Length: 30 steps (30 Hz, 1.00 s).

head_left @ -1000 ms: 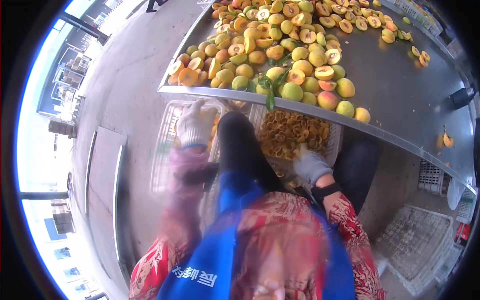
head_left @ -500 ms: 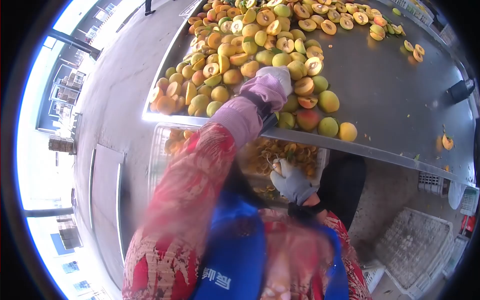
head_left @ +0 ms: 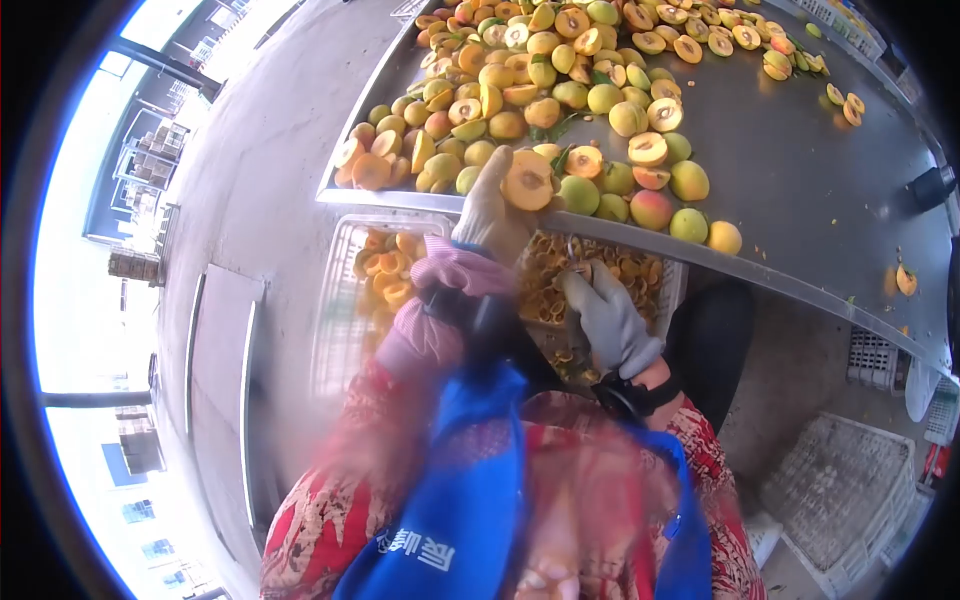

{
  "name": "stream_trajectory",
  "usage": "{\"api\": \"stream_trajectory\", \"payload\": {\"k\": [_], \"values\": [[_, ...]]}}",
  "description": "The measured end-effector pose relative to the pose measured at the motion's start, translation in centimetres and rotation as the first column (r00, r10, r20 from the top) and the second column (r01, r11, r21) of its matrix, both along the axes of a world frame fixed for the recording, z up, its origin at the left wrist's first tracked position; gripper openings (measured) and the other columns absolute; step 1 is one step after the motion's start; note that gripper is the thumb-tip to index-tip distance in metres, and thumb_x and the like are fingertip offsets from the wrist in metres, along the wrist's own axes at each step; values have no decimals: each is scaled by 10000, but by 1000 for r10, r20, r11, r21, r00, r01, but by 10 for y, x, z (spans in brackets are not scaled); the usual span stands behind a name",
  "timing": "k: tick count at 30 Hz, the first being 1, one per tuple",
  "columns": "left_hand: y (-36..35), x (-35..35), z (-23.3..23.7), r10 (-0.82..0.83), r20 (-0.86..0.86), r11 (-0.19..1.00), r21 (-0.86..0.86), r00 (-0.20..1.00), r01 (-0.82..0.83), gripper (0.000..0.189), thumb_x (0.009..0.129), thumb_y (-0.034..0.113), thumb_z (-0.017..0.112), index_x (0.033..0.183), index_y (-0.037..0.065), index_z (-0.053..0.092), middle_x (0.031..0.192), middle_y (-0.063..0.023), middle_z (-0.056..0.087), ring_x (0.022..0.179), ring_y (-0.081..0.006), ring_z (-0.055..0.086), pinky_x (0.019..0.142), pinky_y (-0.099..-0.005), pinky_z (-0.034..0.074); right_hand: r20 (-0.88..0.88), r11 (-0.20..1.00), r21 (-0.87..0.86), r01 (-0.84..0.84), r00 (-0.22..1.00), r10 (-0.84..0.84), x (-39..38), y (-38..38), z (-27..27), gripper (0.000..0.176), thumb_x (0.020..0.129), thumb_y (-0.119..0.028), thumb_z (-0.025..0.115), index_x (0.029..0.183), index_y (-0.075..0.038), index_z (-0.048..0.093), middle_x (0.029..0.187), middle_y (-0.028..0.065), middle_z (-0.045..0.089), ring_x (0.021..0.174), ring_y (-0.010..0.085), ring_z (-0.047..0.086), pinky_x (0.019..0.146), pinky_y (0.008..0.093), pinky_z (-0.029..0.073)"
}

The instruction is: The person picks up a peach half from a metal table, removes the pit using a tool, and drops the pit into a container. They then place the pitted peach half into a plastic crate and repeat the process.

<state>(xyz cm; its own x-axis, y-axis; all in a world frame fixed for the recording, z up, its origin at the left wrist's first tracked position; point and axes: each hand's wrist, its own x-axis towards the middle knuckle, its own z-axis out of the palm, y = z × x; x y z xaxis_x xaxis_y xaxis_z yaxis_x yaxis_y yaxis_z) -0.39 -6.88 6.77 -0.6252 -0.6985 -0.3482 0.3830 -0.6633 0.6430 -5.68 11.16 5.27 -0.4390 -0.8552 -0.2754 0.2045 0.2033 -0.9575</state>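
Note:
My left hand (head_left: 492, 222), in a pale glove, is closed around a peach half (head_left: 527, 184), its orange cut face turned up at the table's near edge. My right hand (head_left: 612, 318), in a grey glove, is just below and to the right. It is closed on a small pitting tool (head_left: 573, 250) with a thin metal loop that points up towards the peach half without touching it. The tool's handle is mostly hidden in the glove. Whole and halved peaches (head_left: 540, 75) are heaped on the metal table (head_left: 770, 180) beyond my hands.
Below the table edge, a white crate (head_left: 335, 270) holds peach halves. Beside it, another container holds brown-orange scraps (head_left: 645, 285). A pale plastic crate (head_left: 835, 490) lies on the floor at right. A dark cylindrical object (head_left: 930, 188) is at the table's right edge.
My left hand has come back from the fruit heap towards my body and now holds a peach half. My right hand has stayed low with the tool, its loop now pointing up.

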Motion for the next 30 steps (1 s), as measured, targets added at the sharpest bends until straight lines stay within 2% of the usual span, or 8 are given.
{"api": "stream_trajectory", "payload": {"k": [4,5,9,11,17,21,24,30], "values": [[40,36,-26,-18,-69,967,-254,997,0,402,987,301,509,1231,-19,493,1117,-129,585,1014,-257,599,888,-367,513,162,994,97,-55,986,38,17,-10,2,299,923,-268,535,1061,-7,581,909,142,616,851,227,575,804,346,453],[50,44,-29,5,-220,1000,1,976,-5,397,984,262,505,1247,-34,485,1125,-140,577,1050,-240,575,890,-380,507,-21,996,75,-48,999,50,20,-13,-15,306,917,-275,538,1053,-3,569,925,188,622,864,296,599,811,386,459],[52,66,-30,-164,-37,986,25,986,165,324,950,192,523,1196,-18,528,1114,-150,583,1014,-250,578,857,-393,507,-349,997,-56,-55,937,32,26,-6,-44,265,941,-294,526,960,-30,537,805,85,590,762,190,592,710,316,469],[54,66,-44,-89,-30,989,115,996,92,307,943,186,526,1177,-13,532,1076,-146,596,969,-252,594,833,-391,515,-300,974,146,-174,930,211,24,-1,-39,282,945,-285,527,955,-4,533,881,109,607,870,216,593,802,338,460],[73,61,-71,175,34,968,178,984,-178,260,881,152,579,1087,-4,548,938,-127,615,781,-237,620,704,-350,532,107,954,257,-153,986,130,36,-1,-31,345,935,-334,535,1056,-13,560,838,170,615,773,225,593,720,354,468],[73,55,-77,246,90,955,145,965,-257,244,870,148,595,1057,-4,562,897,-119,612,749,-215,611,674,-324,523,22,955,255,-154,988,153,37,-5,-45,352,961,-360,530,1034,-18,570,832,72,588,757,148,556,703,301,456],[72,54,-89,210,153,977,-10,966,-211,228,886,179,611,1014,-7,585,851,-101,617,727,-185,606,664,-294,510,-110,986,90,-141,983,150,37,-6,-54,374,970,-376,523,1109,-34,583,828,55,584,703,113,535,650,277,449],[71,47,-101,357,381,915,-326,853,-238,257,905,243,641,959,-6,607,824,-74,628,690,-140,595,580,-270,488,190,964,158,-215,964,184,31,-8,-50,385,987,-370,496,1141,-28,579,813,42,581,687,107,535,641,272,457]]}}
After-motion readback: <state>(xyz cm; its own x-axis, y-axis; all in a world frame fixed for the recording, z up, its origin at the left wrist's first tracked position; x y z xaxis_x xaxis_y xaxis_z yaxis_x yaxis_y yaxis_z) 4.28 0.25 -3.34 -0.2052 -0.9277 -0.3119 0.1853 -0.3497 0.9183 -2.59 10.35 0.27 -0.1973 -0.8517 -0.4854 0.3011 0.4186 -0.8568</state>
